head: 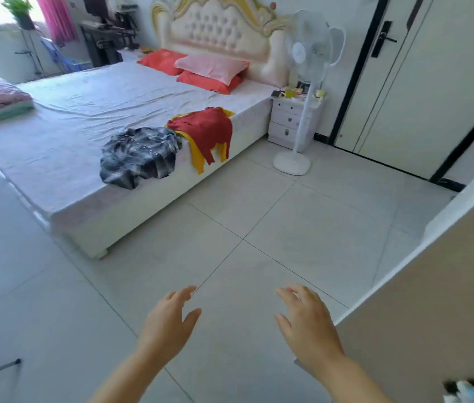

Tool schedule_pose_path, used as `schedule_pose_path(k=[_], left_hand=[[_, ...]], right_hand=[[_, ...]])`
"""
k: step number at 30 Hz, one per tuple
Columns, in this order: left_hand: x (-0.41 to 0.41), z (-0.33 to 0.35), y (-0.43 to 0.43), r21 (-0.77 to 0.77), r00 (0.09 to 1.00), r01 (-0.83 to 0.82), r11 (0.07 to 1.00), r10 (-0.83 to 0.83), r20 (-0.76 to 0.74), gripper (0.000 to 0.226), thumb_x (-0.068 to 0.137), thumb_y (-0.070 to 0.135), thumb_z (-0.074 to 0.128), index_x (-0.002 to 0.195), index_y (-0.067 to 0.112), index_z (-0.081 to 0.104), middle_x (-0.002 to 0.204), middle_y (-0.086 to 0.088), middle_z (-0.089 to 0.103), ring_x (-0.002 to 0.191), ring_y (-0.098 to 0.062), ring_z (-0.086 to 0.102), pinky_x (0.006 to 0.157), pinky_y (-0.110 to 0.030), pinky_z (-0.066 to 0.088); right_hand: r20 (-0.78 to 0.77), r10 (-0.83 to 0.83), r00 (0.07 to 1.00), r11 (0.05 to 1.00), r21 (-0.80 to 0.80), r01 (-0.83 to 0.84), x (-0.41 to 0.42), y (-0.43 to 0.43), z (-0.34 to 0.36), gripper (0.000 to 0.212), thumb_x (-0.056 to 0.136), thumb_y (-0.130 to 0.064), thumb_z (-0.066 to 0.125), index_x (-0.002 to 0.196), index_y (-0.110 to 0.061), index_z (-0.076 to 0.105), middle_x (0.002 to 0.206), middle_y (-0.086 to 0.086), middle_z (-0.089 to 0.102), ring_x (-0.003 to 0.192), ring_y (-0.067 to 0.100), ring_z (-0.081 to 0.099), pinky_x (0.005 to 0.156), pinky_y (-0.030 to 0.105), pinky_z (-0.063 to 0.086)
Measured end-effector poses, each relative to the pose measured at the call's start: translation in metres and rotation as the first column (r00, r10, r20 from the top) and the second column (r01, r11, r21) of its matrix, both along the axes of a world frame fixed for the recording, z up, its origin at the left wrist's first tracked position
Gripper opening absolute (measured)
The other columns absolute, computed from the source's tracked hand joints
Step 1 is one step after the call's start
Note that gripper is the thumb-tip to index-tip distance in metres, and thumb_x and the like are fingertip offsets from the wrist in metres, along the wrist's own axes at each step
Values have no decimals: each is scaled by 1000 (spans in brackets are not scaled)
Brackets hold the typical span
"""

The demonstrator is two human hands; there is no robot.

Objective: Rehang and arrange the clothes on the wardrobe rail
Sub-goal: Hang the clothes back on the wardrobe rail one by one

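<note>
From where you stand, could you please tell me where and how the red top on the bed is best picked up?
Probably by its bunched upper part resting on the bed, coming from the floor side. The red top drapes over the mattress edge with its ends hanging down, seemingly atop a yellow garment, so pulling a dangling end might drag both.

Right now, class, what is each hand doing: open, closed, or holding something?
Left hand: open, fingers spread, holding nothing.
Right hand: open, fingers spread, holding nothing.
</note>
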State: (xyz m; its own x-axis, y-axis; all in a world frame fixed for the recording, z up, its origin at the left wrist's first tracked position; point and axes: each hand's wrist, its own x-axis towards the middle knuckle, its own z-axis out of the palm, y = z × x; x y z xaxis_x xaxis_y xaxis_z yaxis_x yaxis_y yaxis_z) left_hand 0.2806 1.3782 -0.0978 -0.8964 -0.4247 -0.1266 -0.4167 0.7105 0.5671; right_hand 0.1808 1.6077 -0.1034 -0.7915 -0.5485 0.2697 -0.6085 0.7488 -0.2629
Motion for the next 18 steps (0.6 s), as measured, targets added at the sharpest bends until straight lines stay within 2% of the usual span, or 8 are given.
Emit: schedule_pose_path(k=[8,13,16,18], left_hand=[[15,-7,-95,0,952,-303,953,303,43,43,91,36,52,132,33,41,123,11,51,110,-9,51,82,-27,45],[-16,-10,-149,-48,914,-400,915,402,56,45,92,35,50,135,31,38,126,10,49,115,-8,48,88,-26,43],[-44,-3,-181,-90,896,-433,897,439,69,46,93,36,48,136,29,36,129,9,47,116,-7,47,89,-23,41],[-65,3,-202,-97,875,-474,875,481,64,46,92,35,48,136,28,36,130,9,48,116,-8,48,90,-25,42]], right_hand=[[99,209,973,974,66,-216,-48,-112,-2,59,41,-24,92,95,-20,68,87,-4,63,72,16,65,62,26,55],[120,289,950,948,102,-302,-109,-187,-9,58,40,-23,91,93,-21,69,88,-2,65,71,17,66,58,27,54],[199,311,929,939,91,-333,-150,-229,-10,52,52,-21,88,100,-20,68,96,0,64,81,21,65,64,31,53],[251,334,908,929,73,-362,-176,-257,1,46,75,-23,74,118,-21,60,116,1,57,105,24,57,83,36,48]])
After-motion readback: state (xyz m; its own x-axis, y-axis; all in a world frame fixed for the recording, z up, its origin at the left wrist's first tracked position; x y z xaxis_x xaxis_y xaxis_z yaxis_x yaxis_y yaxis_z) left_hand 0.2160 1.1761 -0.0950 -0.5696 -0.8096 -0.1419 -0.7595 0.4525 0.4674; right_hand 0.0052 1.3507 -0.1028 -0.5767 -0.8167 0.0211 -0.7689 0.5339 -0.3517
